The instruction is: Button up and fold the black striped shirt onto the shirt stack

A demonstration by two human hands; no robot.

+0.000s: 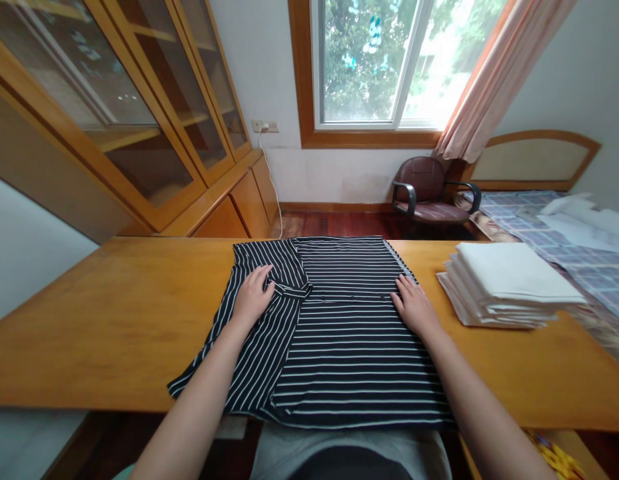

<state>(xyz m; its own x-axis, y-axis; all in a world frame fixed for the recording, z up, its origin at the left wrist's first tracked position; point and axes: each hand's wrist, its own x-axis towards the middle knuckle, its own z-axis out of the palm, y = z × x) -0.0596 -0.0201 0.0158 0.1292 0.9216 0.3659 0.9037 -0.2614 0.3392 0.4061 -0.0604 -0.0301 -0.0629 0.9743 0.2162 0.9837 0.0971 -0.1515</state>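
Observation:
A black shirt with thin white stripes [359, 347] lies spread on the wooden table, its near edge reaching the table's front edge. Part of it on the left is folded or overlapped, with stripes running at a slant. My left hand [252, 293] rests on that left part near the collar-like band, fingers apart. On the right side edge of the shirt lies my right hand [413, 303], flat with fingers stretched out. Neither hand grips the cloth visibly.
A stack of folded white cloths [514, 280] sits on the table [114, 320] at the right. Beyond are a brown armchair [426, 190], a bed [579, 233] and a window [374, 73]. A glass-door cabinet [204, 187] stands at the left, with a white cord [272, 177] by the wall.

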